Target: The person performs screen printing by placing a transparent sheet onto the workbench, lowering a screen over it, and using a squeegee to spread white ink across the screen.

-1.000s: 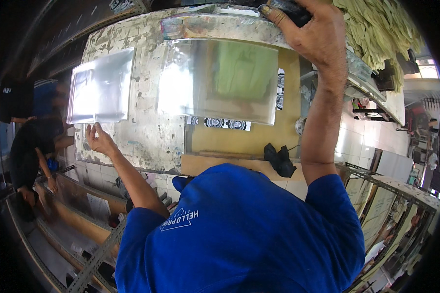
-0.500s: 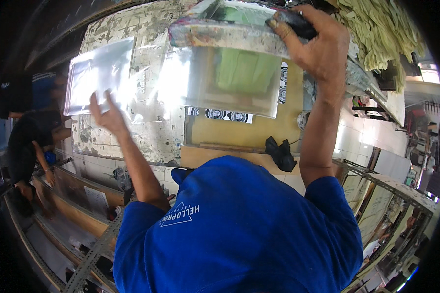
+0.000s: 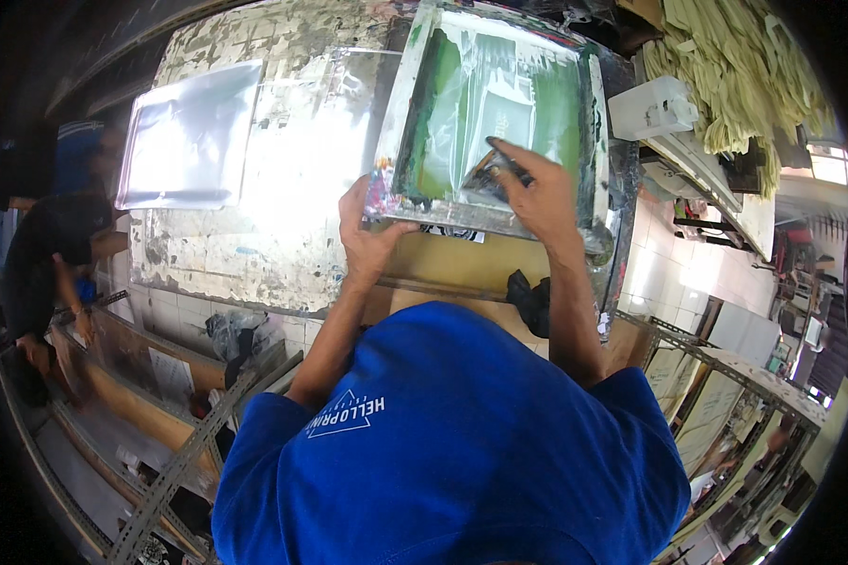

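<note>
A screen printing frame (image 3: 400, 113) with green mesh and streaks of white ink lies over the yellowish board (image 3: 462, 259) in front of me. My left hand (image 3: 366, 235) grips its near left corner, thumb along the near edge. In my right hand (image 3: 540, 198) is a dark squeegee (image 3: 483, 182), held on the near part of the mesh, fingers closed round it. A strip with black and white print (image 3: 452, 232) shows below the frame's near edge. To the left, a stack of clear plastic sheets (image 3: 193, 137) rests on the paint-stained table (image 3: 292, 212); the frame hides whatever lies beneath it.
A black cloth (image 3: 530, 301) lies at the board's near edge. Right of the frame stands a white plastic container (image 3: 652, 108), below a hanging bunch of pale yellow strips (image 3: 735, 71). Metal racks (image 3: 174, 485) flank me. A co-worker in black (image 3: 57, 254) is at far left.
The frame has come down from its raised tilt onto the board. My left hand moved right from the plastic stack to the frame's corner. My right hand moved nearer, with the squeegee onto the mesh.
</note>
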Demonstrator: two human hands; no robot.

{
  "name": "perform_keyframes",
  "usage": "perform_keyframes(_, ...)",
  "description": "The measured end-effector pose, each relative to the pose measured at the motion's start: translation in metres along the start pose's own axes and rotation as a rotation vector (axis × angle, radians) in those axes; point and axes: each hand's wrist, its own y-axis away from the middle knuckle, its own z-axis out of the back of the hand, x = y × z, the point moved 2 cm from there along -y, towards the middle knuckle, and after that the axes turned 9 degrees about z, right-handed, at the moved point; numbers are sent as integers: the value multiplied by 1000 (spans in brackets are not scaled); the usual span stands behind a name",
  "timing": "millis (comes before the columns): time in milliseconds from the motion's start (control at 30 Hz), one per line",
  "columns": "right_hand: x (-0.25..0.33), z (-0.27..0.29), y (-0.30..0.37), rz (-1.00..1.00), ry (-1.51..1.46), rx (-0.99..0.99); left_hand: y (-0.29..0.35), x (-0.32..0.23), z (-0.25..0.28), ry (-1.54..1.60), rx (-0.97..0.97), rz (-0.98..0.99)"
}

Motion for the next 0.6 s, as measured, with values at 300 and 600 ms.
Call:
perform_keyframes(300,-52,-58,17,138,589,186,7,31,-4,-552,-115,-157)
perform_keyframes(600,-126,-28,-96,170,674,-32,8,23,-1,-525,-86,-122)
